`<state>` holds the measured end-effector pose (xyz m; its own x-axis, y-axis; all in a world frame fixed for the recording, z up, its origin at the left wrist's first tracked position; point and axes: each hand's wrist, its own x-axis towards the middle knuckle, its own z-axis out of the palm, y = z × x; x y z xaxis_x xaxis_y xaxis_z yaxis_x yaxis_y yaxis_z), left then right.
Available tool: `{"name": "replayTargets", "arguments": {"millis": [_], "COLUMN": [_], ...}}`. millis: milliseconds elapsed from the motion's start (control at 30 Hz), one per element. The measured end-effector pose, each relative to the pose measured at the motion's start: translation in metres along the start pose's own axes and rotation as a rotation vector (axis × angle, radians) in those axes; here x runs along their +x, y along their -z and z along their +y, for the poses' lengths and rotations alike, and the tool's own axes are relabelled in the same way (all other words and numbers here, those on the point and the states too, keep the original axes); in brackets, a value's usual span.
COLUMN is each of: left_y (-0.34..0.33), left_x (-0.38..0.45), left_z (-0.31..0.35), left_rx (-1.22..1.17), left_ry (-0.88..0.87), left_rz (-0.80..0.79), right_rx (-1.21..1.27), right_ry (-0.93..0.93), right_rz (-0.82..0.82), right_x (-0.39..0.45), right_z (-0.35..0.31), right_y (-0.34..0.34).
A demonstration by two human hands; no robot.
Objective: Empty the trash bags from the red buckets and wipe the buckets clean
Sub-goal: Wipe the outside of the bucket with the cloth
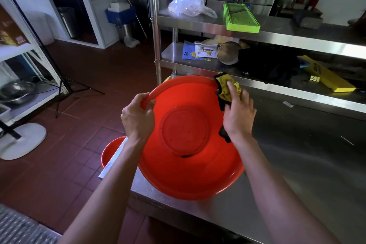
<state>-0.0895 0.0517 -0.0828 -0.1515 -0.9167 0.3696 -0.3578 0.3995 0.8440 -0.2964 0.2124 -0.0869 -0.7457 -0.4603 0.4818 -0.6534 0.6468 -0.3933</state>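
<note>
A large red bucket (190, 172) rests tilted on the corner of the steel counter (297, 164), its open inside facing me. My left hand (137, 117) grips the bucket's rim at the upper left. My right hand (238, 113) holds a yellow and black cloth (225, 88) against the rim at the upper right. A second red bucket (111, 152) stands on the floor below the counter's left edge, mostly hidden by my left arm and the counter.
Steel shelves rise behind the counter, holding a clear plastic bag (188, 4), a green slicer (240, 17), papers and a yellow tool (326, 76). Red tile floor lies to the left, with a white stand base (23, 140), a tripod and a rack holding metal bowls.
</note>
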Motion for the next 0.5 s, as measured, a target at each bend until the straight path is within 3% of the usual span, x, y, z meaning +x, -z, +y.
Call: {"name": "replayTargets", "arguments": {"millis": [500], "left_y": [-0.007], "left_x": [-0.012], "left_z": [0.003], "left_rx": [0.009], "left_ry": [-0.073], "left_rz": [0.016], "right_rx": [-0.131], "right_ry": [0.444], "right_rz": [0.052], "right_x": [0.019], "right_z": [-0.093], "right_y": [-0.022]}}
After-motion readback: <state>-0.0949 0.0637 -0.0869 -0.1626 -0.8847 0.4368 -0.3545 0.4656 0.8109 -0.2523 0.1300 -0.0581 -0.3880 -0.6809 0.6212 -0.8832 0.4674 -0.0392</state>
